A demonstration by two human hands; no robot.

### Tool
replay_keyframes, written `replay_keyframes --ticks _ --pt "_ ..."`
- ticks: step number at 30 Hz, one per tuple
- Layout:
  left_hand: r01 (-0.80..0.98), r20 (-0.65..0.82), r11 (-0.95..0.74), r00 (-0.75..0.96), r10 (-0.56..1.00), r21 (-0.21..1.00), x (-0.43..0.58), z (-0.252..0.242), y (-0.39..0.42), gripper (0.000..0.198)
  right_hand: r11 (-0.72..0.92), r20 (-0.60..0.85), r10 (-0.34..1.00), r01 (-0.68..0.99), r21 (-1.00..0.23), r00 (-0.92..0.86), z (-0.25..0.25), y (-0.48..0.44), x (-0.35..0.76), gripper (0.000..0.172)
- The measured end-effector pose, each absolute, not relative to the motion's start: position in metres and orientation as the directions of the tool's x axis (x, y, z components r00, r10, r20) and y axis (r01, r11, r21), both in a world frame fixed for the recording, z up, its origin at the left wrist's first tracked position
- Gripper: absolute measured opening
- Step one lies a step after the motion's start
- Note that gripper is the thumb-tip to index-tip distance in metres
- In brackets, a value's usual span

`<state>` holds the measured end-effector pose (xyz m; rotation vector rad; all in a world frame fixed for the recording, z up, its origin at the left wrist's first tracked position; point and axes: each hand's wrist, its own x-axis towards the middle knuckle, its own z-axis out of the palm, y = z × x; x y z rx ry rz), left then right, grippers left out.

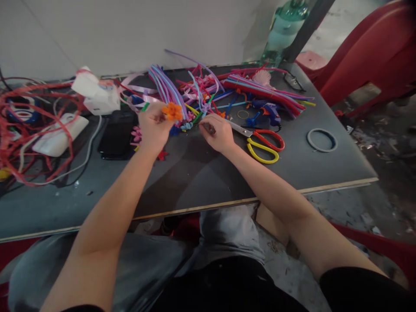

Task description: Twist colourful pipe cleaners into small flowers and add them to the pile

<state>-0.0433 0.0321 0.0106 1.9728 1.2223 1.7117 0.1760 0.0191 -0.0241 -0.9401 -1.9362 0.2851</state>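
Out over the table, my left hand (153,126) is closed in a pinch on a fuzzy orange flower (172,112) that looks made of pipe cleaner. A green end pokes out behind the knuckles, perhaps its stem. My right hand (218,133) has its fingers curled together at the near edge of a heap of small pipe-cleaner pieces (204,104); whatever is in them is too small to make out. Scissors (264,145) with one red and one yellow handle lie just right of that hand. Pink flower pieces (136,135) show beside my left wrist.
Bundled pipe cleaners (269,93), a blue glue gun (272,112) and a tape roll (322,140) lie on the right. To the left are a black phone (117,135), a white power bank (60,135) and tangled red cord (68,162). A green bottle (286,30) stands behind.
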Motion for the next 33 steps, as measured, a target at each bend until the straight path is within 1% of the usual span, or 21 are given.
replay_keyframes --ticks 1,3,4,5,7,9,11,13,14,15,17,18,19,20,22,24,26,28,30,31,33 --pt "0.441 0.709 -0.626 -0.033 0.705 0.643 -0.051 0.021 0.034 0.038 0.678 0.644 0.713 0.503 -0.536 -0.277 -0.024 0.019 0.175 0.015" --pt "0.57 0.75 -0.646 0.076 0.657 0.508 -0.068 0.045 0.032 0.039 0.677 0.635 0.716 0.51 -0.53 -0.291 -0.024 0.018 0.174 0.015" --pt "0.616 0.74 -0.638 0.13 0.66 0.461 -0.077 0.056 0.029 0.041 0.679 0.629 0.717 0.509 -0.529 -0.301 -0.024 0.017 0.173 0.015" --pt "0.653 0.701 -0.614 0.176 0.691 0.442 -0.085 0.067 0.024 0.043 0.681 0.624 0.717 0.507 -0.529 -0.312 -0.024 0.017 0.172 0.015" --pt "0.693 0.628 -0.562 0.2 0.752 0.452 -0.098 0.08 0.015 0.046 0.681 0.61 0.719 0.508 -0.527 -0.332 -0.023 0.015 0.171 0.016" --pt "0.7 0.548 -0.568 0.296 0.782 0.433 -0.107 0.082 0.007 0.044 0.671 0.59 0.731 0.516 -0.532 -0.342 -0.022 0.015 0.171 0.016" --pt "0.702 0.448 -0.617 0.452 0.772 0.355 -0.11 0.075 0.004 0.036 0.655 0.573 0.746 0.528 -0.541 -0.338 -0.022 0.015 0.17 0.015" --pt "0.674 0.306 -0.69 0.621 0.722 0.262 -0.112 0.065 0.007 0.028 0.647 0.571 0.753 0.524 -0.554 -0.327 -0.022 0.015 0.17 0.014" --pt "0.654 0.255 -0.725 0.679 0.688 0.213 -0.113 0.061 0.009 0.028 0.645 0.573 0.755 0.52 -0.56 -0.32 -0.022 0.016 0.171 0.013" --pt "0.651 0.236 -0.742 0.704 0.669 0.159 -0.115 0.058 0.013 0.033 0.644 0.574 0.756 0.516 -0.565 -0.315 -0.022 0.016 0.171 0.013" --pt "0.718 0.297 -0.694 0.653 0.697 0.05 -0.122 0.055 0.019 0.051 0.639 0.57 0.76 0.514 -0.572 -0.312 -0.023 0.016 0.172 0.013" --pt "0.763 0.339 -0.646 0.603 0.722 0.019 -0.126 0.055 0.022 0.055 0.635 0.564 0.765 0.517 -0.574 -0.312 -0.023 0.016 0.172 0.013" --pt "0.792 0.359 -0.611 0.568 0.741 0.009 -0.131 0.055 0.024 0.055 0.63 0.558 0.769 0.521 -0.576 -0.314 -0.023 0.016 0.172 0.013" --pt "0.793 0.34 -0.61 0.572 0.747 0.007 -0.135 0.054 0.025 0.053 0.628 0.554 0.771 0.525 -0.575 -0.316 -0.023 0.016 0.172 0.013" --pt "0.744 0.219 -0.668 0.655 0.723 -0.016 -0.14 0.051 0.023 0.049 0.63 0.554 0.769 0.529 -0.569 -0.319 -0.023 0.016 0.172 0.013" --pt "0.692 0.082 -0.718 0.721 0.688 -0.075 -0.14 0.047 0.017 0.051 0.634 0.561 0.764 0.53 -0.563 -0.317 -0.023 0.017 0.172 0.013" --pt "0.682 -0.032 -0.714 0.719 0.694 -0.155 -0.135 0.046 0.01 0.05 0.631 0.563 0.766 0.534 -0.563 -0.311 -0.023 0.017 0.172 0.012" --pt "0.714 -0.08 -0.66 0.663 0.745 -0.234 -0.129 0.052 0.007 0.044 0.621 0.554 0.774 0.541 -0.567 -0.307 -0.024 0.017 0.172 0.012" --pt "0.778 -0.025 -0.576 0.59 0.807 -0.251 -0.125 0.064 0.006 0.042 0.617 0.546 0.778 0.541 -0.572 -0.31 -0.024 0.017 0.173 0.013" --pt "0.82 0.035 -0.528 0.547 0.836 -0.219 -0.123 0.072 0.007 0.044 0.617 0.544 0.779 0.538 -0.575 -0.312 -0.024 0.017 0.173 0.013" --pt "0.907 0.19 -0.41 0.421 0.887 -0.093 -0.119 0.084 0.009 0.049 0.619 0.545 0.778 0.53 -0.58 -0.312 -0.024 0.018 0.173 0.014"
